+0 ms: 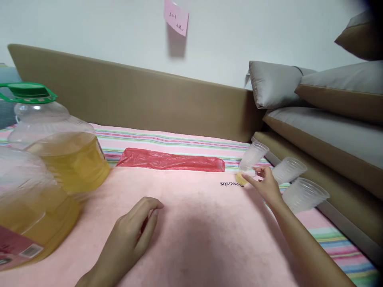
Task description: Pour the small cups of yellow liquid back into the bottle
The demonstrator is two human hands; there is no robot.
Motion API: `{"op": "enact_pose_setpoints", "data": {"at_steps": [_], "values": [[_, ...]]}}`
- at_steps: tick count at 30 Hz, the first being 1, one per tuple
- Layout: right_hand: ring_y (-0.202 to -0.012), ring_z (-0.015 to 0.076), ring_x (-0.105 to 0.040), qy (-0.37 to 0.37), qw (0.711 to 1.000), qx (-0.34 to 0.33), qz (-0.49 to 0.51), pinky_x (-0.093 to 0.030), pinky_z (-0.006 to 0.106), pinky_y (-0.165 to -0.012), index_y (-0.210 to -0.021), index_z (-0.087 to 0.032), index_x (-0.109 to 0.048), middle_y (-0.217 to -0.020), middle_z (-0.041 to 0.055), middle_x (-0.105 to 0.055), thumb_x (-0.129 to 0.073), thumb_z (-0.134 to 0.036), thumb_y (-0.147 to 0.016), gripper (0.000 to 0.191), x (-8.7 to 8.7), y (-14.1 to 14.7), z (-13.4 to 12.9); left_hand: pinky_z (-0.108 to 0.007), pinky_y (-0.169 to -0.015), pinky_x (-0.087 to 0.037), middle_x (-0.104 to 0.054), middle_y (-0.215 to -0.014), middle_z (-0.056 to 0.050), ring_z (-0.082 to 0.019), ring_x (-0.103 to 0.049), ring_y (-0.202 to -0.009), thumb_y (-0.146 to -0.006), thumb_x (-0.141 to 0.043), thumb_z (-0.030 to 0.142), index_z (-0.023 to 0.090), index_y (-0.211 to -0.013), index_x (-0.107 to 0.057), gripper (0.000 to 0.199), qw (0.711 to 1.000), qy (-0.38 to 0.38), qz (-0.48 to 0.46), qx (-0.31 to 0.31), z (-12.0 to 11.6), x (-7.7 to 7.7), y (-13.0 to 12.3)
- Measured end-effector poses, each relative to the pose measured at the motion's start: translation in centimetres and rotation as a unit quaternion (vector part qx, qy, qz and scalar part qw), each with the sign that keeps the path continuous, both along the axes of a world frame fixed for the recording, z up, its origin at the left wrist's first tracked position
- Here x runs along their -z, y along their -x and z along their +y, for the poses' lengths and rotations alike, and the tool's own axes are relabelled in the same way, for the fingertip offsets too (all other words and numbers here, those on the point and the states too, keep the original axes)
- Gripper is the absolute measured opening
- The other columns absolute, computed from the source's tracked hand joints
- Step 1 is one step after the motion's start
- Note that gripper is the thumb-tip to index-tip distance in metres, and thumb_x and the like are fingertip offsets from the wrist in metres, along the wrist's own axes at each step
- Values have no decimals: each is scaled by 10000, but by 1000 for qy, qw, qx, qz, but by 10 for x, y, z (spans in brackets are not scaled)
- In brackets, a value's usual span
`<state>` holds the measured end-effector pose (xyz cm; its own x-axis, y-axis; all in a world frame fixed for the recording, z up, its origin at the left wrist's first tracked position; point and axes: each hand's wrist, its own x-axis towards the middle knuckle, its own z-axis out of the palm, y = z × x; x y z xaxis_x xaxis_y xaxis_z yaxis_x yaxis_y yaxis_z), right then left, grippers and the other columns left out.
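At the back right, my right hand [267,183] pinches a clear plastic cup [241,178] with a little yellow liquid in it, low over the pink towel. Just behind it leans a stack of clear plastic cups [253,155]. Two more leaning stacks, one farther back [289,169] and one nearer [305,194], are to the right of my wrist. My left hand [134,227] is over the towel with loosely curled fingers and a gap between thumb and palm; nothing shows in it.
Two large bottles of yellow liquid, one green-capped [80,159] and one nearer [44,211], stand at the left. A folded red plastic bag [170,160] lies along the back of the pink towel [185,231]. Stacked grey-brown cushions [329,119] border the right; a brown board [134,91] borders the back.
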<state>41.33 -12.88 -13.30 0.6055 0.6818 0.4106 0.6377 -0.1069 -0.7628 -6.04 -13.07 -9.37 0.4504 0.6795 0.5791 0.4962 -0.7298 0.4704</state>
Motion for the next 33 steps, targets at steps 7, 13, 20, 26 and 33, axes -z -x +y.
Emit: {"op": "enact_pose_setpoints", "data": {"at_steps": [7,13,20,26,33], "values": [[-1200,354,-629,-6,1000,-12,18,-498,461,-917,-1213,-248,-515,-1380,165,-634,-842,-660,-652,769,-1,2,-1,-241,-565,-520,-742,-898,57,-131,-725,-652,-1092,-440,235,294,-1167,-554,148,994,7,60,87,-14,8,-14],[-1198,385,-629,-6,999,-18,37,-507,517,-942,-1236,-233,-495,-1415,217,-615,-857,-688,-577,879,-6,4,1,-349,-526,-475,-661,-757,18,-207,-681,-592,-1118,-348,248,250,-869,-521,303,963,-42,217,152,-34,13,-32],[-1241,410,-624,-17,998,-11,56,-524,567,-983,-1271,-215,-492,-1418,241,-614,-883,-704,-513,983,-10,12,0,-356,-553,-497,-718,-800,14,-211,-712,-641,-1035,-593,203,233,-802,-558,237,927,-28,321,194,-45,14,-40],[-1250,352,-647,-109,993,40,28,-512,561,-1059,-1198,-199,-596,-1328,188,-672,-615,-777,-859,669,-49,34,-13,-374,-543,-486,-714,-773,20,-213,-706,-619,-1021,-591,178,232,-794,-581,234,929,-29,319,187,-44,15,-38],[-1264,374,-634,-289,938,166,-100,-470,629,-1161,-1231,-315,-695,-1310,78,-689,-519,-611,-1028,399,-123,48,-92,-373,-510,-450,-686,-711,14,-201,-669,-557,-1105,-391,229,239,-763,-577,390,936,-78,283,195,-46,15,-35]]}}
